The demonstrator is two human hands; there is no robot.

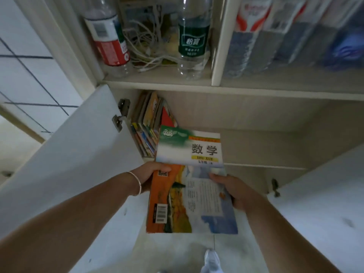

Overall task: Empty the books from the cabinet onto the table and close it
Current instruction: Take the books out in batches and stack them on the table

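The left hand (152, 172) grips the left edge of a stack of books (191, 186). The right hand (232, 189) grips the right edge. The stack lies flat between the two hands, just outside the open cabinet (256, 138), its long side pointing away from the person. More books (149, 127) stand up inside, above and beyond the left hand, so that hand is nearer to them. No bench shows here.
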